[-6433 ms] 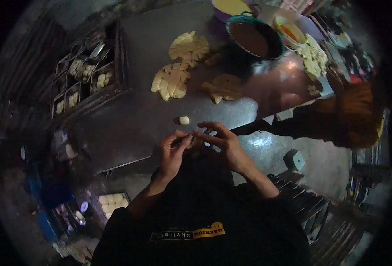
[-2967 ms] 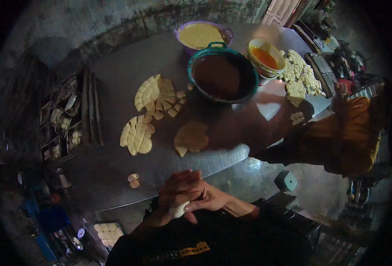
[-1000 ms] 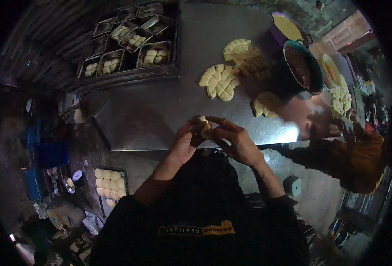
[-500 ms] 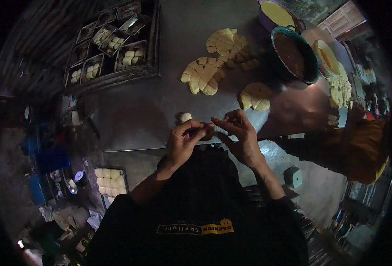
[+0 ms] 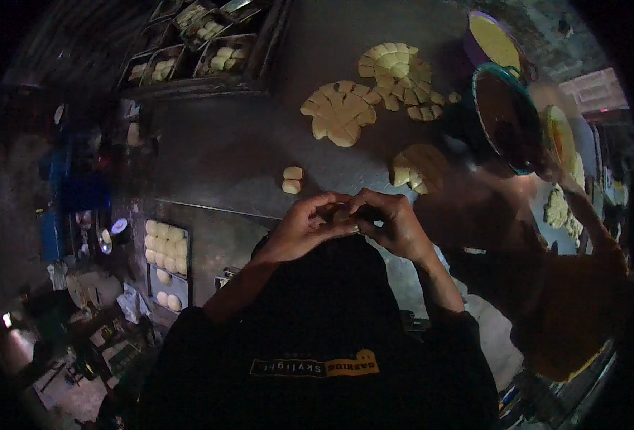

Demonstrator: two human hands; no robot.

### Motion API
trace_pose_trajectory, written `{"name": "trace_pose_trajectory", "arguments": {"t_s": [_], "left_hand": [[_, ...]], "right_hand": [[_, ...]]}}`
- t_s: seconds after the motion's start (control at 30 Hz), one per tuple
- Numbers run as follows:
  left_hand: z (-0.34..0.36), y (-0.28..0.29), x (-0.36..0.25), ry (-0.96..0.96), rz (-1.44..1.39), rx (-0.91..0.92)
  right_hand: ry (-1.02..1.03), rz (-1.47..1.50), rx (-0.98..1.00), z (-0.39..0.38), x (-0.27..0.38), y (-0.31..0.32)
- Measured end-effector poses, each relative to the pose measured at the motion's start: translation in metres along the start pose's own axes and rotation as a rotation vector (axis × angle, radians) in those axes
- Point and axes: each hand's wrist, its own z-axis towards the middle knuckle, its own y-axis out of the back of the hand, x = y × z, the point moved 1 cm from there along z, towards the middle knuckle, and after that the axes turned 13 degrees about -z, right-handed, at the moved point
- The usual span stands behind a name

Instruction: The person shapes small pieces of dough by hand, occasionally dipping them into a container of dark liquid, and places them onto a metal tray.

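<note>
My left hand (image 5: 304, 228) and my right hand (image 5: 390, 221) meet in front of my chest, over the near edge of the metal table (image 5: 231, 143). Together their fingers pinch a small piece of dough (image 5: 342, 213), mostly hidden between them. Two small shaped dough balls (image 5: 292, 179) lie on the table just beyond my left hand. Farther off lie flat rounds of cut dough pieces (image 5: 342, 111), a second one (image 5: 399, 72) and a smaller one (image 5: 417, 168).
A rack of trays with shaped pieces (image 5: 202, 43) stands at the table's far left. A dark filling bowl (image 5: 507, 118) and a purple bowl (image 5: 496, 43) sit at the right. Another person in orange (image 5: 568, 287) works at my right. A tray of dough balls (image 5: 165, 261) sits below the table.
Over the frames my view swung about the table. My hands stayed together working the dough piece; a second small ball now lies beside the first one on the table.
</note>
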Motion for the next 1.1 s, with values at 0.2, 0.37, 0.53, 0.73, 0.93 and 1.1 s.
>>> {"name": "trace_pose_trajectory", "arguments": {"t_s": [0.2, 0.37, 0.53, 0.73, 0.93, 1.1], "left_hand": [[-0.009, 0.007, 0.032, -0.024, 0.18, -0.139], [-0.02, 0.056, 0.075, -0.338, 0.204, -0.088], [-0.021, 0.075, 0.094, -0.05, -0.112, -0.519], [0.002, 0.101, 0.061, -0.151, 0.686, -0.356], [0.022, 0.134, 0.014, -0.208, 1.032, -0.055], [0.04, 0.148, 0.018, 0.033, 0.874, 0.057]], "right_hand": [[0.02, -0.21, 0.127, 0.003, -0.008, -0.01], [0.336, -0.495, -0.027, 0.001, 0.01, -0.036], [0.342, -0.655, -0.073, -0.001, -0.028, -0.089], [-0.078, 0.136, 0.096, 0.042, -0.099, -0.103], [0.163, -0.384, -0.183, 0.069, -0.057, -0.107], [-0.036, -0.612, -0.178, 0.065, -0.133, -0.171]]}}
